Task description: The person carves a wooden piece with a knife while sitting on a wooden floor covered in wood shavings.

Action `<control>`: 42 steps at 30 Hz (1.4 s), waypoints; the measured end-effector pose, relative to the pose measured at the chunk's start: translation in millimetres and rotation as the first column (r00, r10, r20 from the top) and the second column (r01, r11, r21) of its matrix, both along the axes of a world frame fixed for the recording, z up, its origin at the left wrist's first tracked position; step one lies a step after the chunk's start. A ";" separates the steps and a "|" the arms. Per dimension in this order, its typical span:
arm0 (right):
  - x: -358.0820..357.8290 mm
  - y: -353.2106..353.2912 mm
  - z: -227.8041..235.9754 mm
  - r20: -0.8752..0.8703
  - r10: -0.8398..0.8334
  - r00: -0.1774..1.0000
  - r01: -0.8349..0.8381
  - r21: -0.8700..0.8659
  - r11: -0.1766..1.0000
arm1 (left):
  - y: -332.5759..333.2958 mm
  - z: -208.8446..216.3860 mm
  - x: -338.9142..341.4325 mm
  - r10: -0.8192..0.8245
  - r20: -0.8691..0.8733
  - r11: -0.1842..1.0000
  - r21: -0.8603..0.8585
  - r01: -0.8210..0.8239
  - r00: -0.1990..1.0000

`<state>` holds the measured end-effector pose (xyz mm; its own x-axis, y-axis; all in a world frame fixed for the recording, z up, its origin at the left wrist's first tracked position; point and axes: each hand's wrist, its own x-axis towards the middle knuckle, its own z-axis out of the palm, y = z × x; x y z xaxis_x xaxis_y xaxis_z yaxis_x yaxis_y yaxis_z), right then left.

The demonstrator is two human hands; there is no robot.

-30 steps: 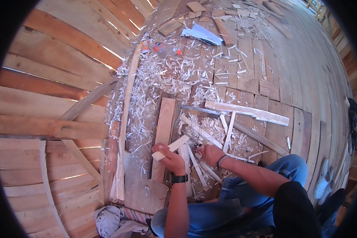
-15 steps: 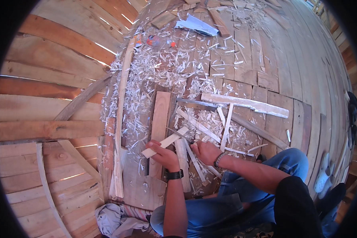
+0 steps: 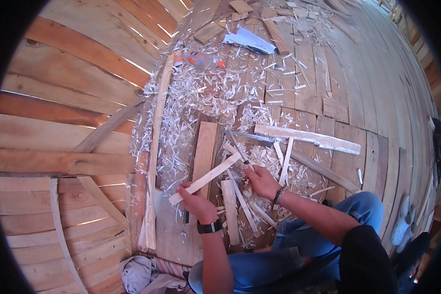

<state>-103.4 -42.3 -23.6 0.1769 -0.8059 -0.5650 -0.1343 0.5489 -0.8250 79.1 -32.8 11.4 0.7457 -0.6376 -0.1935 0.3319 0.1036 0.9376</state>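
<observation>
Holding a flat, pale wood strip (image 3: 208,177) and slender knife (image 3: 237,146).

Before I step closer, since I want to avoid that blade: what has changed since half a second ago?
The right hand moved forward, and its knife swung from lying across the wooden strip to pointing forward at the strip's far end. The left hand shifted slightly left with the strip. Nothing was taken or let go; the wide board stayed put.
</observation>
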 end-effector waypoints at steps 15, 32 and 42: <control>-50.7 -31.6 133.6 0.567 -0.133 0.813 0.347 -0.288 0.892 | 48.3 95.9 6.0 -0.373 -0.068 0.868 -0.378 0.322 0.925; -61.5 -25.2 165.3 0.559 0.061 0.827 0.131 -0.298 0.946 | 54.9 103.2 8.0 -0.307 -0.202 0.901 -0.376 0.216 0.930; -60.5 -25.7 163.1 0.664 -0.017 0.748 0.197 -0.196 0.961 | 56.3 102.7 13.9 -0.349 -0.355 0.910 -0.352 0.222 0.867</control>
